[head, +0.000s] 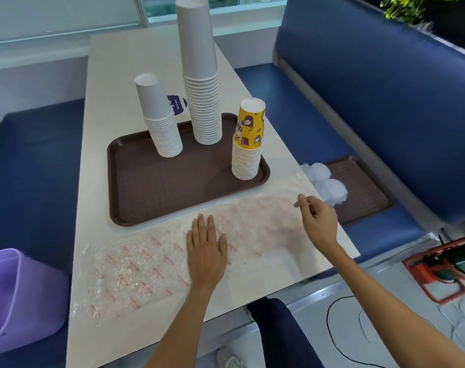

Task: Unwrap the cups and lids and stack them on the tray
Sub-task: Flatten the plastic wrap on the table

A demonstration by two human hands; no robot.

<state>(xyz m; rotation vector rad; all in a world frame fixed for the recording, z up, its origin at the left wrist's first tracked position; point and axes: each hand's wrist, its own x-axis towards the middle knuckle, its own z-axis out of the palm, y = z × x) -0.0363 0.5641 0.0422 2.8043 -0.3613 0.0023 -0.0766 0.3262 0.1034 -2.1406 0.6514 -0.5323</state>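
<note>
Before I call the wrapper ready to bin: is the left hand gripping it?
No, the left hand lies flat on the plastic wrapper with its fingers straight.

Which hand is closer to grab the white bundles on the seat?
The right hand. It is at the table's right edge, just beside the white bundles. The left hand lies flat on the wrapper, farther away.
</note>
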